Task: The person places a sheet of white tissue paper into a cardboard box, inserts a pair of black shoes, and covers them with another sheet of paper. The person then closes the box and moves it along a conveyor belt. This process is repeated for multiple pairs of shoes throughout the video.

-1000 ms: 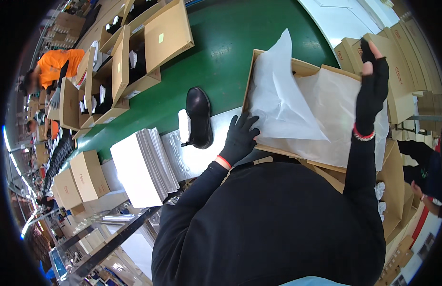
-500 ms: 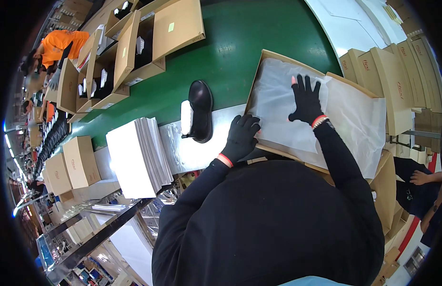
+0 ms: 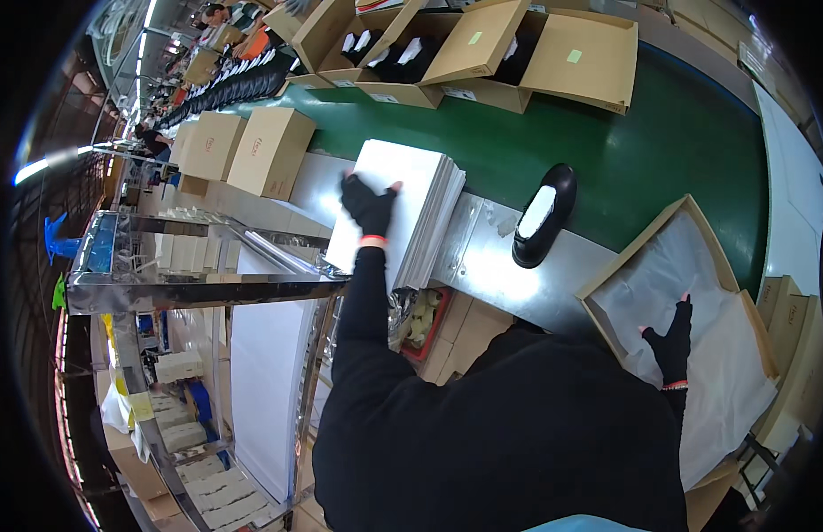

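Observation:
My left hand [image 3: 369, 211], in a black glove with bare fingertips, rests on top of a tall stack of white sheets [image 3: 407, 173]. Its thumb and fingers are apart. My right hand [image 3: 673, 344], gloved the same way, lies with thumb and forefinger spread on the white tissue paper [image 3: 642, 288] that lines an open cardboard shoe box [image 3: 626, 259]. The tissue hangs over the box's near side. Between the stack and the box stands a single black shoe [image 3: 560, 197] with white stuffing [image 3: 537, 211] in its opening.
Open cardboard boxes [image 3: 487, 96] holding black shoes line the far side of the green table [image 3: 677, 133]. Closed boxes [image 3: 270, 152] stand left of the stack. A metal frame [image 3: 199, 293] reaches in at the left. More boxes [image 3: 788, 355] stand at the right.
My left hand has left the shoe box's edge and reached left onto the white sheets. My right hand stays on the tissue paper. The whole view has turned to the left.

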Demonstrator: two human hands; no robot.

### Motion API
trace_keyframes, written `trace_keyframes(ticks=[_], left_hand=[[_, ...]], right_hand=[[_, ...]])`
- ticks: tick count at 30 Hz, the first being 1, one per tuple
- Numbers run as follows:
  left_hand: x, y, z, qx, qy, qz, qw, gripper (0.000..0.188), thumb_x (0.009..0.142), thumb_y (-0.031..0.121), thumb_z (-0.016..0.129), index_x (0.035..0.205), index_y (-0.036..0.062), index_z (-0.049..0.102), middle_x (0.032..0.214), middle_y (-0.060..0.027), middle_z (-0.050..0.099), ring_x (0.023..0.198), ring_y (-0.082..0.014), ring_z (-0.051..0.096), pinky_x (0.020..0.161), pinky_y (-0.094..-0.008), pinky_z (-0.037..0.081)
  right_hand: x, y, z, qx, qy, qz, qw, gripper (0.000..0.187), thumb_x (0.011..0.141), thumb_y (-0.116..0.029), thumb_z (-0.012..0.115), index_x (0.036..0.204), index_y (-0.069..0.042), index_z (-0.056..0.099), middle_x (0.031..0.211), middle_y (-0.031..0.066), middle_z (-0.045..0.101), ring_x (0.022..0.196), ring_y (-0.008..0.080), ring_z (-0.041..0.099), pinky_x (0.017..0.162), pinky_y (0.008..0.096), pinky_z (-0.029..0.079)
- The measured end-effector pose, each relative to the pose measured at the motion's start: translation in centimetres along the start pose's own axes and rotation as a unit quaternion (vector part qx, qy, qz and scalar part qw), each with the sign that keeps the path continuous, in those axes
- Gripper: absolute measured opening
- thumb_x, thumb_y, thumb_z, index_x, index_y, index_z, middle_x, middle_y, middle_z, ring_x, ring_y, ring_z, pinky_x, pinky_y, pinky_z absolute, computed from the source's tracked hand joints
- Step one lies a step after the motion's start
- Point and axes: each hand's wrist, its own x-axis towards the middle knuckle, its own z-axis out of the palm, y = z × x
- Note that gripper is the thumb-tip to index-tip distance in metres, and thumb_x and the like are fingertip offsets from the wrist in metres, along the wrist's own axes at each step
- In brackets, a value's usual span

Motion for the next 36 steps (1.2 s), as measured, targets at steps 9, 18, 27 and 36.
trace_keyframes(ticks=[9,18,27,36], left_hand=[[4.9,-2.1,-5.7,0.203,-0.183,-0.048,0.961,0.08,0.072,0.059,0.072,0.125,0.0008,0.054,0.125,-0.0185,0.059,0.115,-0.0372,0.056,0.099,-0.0486,0.04],[7.6,22.4,-17.9,-0.6,-0.249,0.03,0.76,0.048,0.092,0.016,0.061,0.134,-0.0033,0.045,0.12,-0.0118,0.059,0.104,-0.0163,0.057,0.09,-0.0305,0.047],[-13.6,47.6,-2.0,-0.39,-0.504,0.375,0.673,0.065,0.084,0.029,0.061,0.137,-0.0015,0.038,0.104,-0.0271,0.062,0.096,-0.0405,0.06,0.083,-0.0471,0.048],[-16.6,50.9,-2.8,-0.422,-0.463,0.372,0.685,0.068,0.081,0.022,0.066,0.136,-0.0025,0.035,0.088,-0.0256,0.064,0.084,-0.0409,0.063,0.073,-0.0488,0.049]], right_hand=[[1.8,-4.0,-1.1,-0.016,-0.02,-0.068,0.997,0.097,0.07,-0.019,0.08,0.147,-0.001,0.023,0.15,0.0189,0.03,0.139,0.034,0.029,0.111,0.0404,0.028],[-0.2,-1.7,-5.0,-0.065,0.063,0.013,0.996,0.093,0.075,-0.032,0.077,0.147,-0.003,0.025,0.149,0.0197,0.03,0.139,0.0363,0.027,0.109,0.0499,0.026],[-8.0,2.4,-9.8,-0.084,0.175,0.146,0.97,0.088,0.077,-0.035,0.075,0.146,-0.007,0.028,0.149,0.0193,0.031,0.14,0.0365,0.025,0.111,0.0542,0.021],[-17.5,7.5,-14.1,-0.185,0.353,0.313,0.862,0.075,0.076,-0.025,0.075,0.137,0.001,0.04,0.131,0.0208,0.05,0.124,0.0349,0.047,0.101,0.0405,0.039]])
